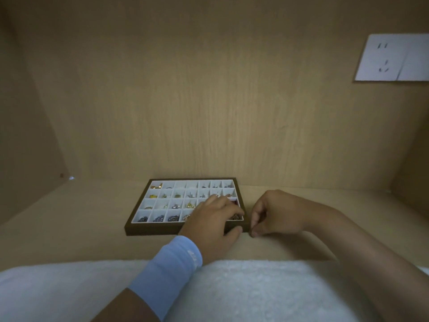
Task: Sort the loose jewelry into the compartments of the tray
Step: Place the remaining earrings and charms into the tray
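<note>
A brown tray (148, 230) with white compartments sits on the wooden shelf floor. Gold pieces (156, 186) lie in its left cells, dark grey pieces (159, 219) in the front row, and small silver pieces (204, 185) toward the back right. My left hand (210, 225), with a light blue wristband, lies over the tray's front right cells, fingers spread across them and thumb against the front wall. My right hand (276, 216) sits just right of the tray's front right corner, fingers curled, thumb and forefinger tips together. I see nothing between them.
The tray stands inside a light wooden cabinet with a back wall (209, 112) and side walls close by. A white socket plate (392, 58) is on the back wall at the upper right. A white fluffy cloth (255, 291) covers the near edge under my forearms.
</note>
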Demonstrator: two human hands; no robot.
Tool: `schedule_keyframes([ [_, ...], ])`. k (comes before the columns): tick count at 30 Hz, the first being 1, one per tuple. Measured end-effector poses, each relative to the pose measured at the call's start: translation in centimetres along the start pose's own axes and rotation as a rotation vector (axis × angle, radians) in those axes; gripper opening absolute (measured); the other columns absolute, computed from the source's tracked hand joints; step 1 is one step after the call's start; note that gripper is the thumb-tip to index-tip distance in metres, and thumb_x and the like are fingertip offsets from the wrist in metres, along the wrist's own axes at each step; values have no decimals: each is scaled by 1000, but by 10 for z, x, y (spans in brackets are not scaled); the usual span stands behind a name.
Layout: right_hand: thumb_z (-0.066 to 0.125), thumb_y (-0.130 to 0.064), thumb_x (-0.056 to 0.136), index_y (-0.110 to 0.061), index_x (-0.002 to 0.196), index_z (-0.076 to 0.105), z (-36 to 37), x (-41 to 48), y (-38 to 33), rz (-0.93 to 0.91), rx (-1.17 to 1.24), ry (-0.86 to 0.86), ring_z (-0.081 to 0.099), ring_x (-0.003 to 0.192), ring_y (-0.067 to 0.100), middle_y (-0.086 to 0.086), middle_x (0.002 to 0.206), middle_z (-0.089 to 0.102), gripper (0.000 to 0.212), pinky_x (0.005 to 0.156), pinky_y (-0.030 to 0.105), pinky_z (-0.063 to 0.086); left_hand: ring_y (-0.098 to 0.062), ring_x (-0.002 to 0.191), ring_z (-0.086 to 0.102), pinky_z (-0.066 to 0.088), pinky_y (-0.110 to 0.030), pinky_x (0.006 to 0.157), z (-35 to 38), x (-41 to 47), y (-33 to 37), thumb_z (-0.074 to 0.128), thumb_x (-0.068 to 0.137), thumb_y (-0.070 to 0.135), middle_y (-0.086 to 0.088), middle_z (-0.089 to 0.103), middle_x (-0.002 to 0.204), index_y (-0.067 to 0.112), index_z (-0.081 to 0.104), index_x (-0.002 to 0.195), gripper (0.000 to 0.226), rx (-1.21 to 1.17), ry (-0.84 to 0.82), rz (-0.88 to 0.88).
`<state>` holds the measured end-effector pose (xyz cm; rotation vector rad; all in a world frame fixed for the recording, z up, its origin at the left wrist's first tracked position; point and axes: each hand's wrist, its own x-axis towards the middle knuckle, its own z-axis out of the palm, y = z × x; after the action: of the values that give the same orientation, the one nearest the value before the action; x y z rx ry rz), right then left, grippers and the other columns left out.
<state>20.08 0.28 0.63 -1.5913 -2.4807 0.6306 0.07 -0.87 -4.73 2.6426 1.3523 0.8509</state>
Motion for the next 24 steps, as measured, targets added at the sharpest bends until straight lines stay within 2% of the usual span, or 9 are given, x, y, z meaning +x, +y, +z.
schedule_keyframes([
  [3,79,-24,78,-25,78,80,-2,-1,-1,-14,154,-4,58,64,-1,-8,73,74,2,68,22,48,-7,103,47,41,-33,94,-5,-3,1,58,79,48,16,59,103,34,63,112,37,-73,31,-29],
  [6,75,-17,85,-22,77,78,-4,-2,-4,-32,380,41,54,63,11,1,72,70,10,61,31,45,1,96,53,46,-25,88,-11,-6,5,68,75,50,24,62,92,37,64,103,32,-242,65,-97],
  [9,71,-12,90,-14,80,75,1,-1,-11,-54,572,122,49,54,14,3,68,67,11,49,25,40,2,87,60,45,-11,78,-13,-7,6,79,75,32,20,67,84,36,67,94,23,-448,147,-204],
  [12,70,-10,90,-9,81,74,9,2,-19,-84,687,204,51,48,12,7,69,68,10,46,22,42,-1,78,62,43,-8,68,-14,-5,3,78,78,20,13,70,80,32,68,89,19,-586,223,-290],
  [14,71,-10,89,-8,81,75,12,5,-25,-88,721,264,51,45,12,10,70,69,9,45,21,43,0,76,62,44,-9,67,-16,-5,-1,78,78,19,15,69,77,32,69,85,17,-634,243,-314],
  [16,73,-8,87,-7,81,76,15,9,-31,-70,759,332,50,43,12,13,73,72,6,44,22,43,-2,79,63,47,-10,69,-18,-5,-5,77,79,20,15,69,78,32,70,85,15,-645,243,-339],
  [21,71,-7,89,-11,77,77,16,32,-49,-71,676,421,52,48,12,1,65,70,13,47,23,44,-5,84,63,48,-9,73,-32,-5,-17,71,84,22,11,70,87,27,69,95,12,-636,265,-397],
  [22,71,-9,89,-14,77,77,15,38,-53,-79,620,421,54,51,11,-1,67,72,14,51,22,46,-4,88,62,48,-12,76,-37,-6,-22,68,87,26,13,69,92,29,67,101,14,-586,237,-398],
  [24,71,-14,90,-19,77,77,15,55,-62,-89,484,417,58,56,1,-7,68,72,15,58,18,48,-6,101,57,48,-23,89,-47,-11,-42,59,90,37,15,64,108,35,59,116,26,-327,172,-404],
])
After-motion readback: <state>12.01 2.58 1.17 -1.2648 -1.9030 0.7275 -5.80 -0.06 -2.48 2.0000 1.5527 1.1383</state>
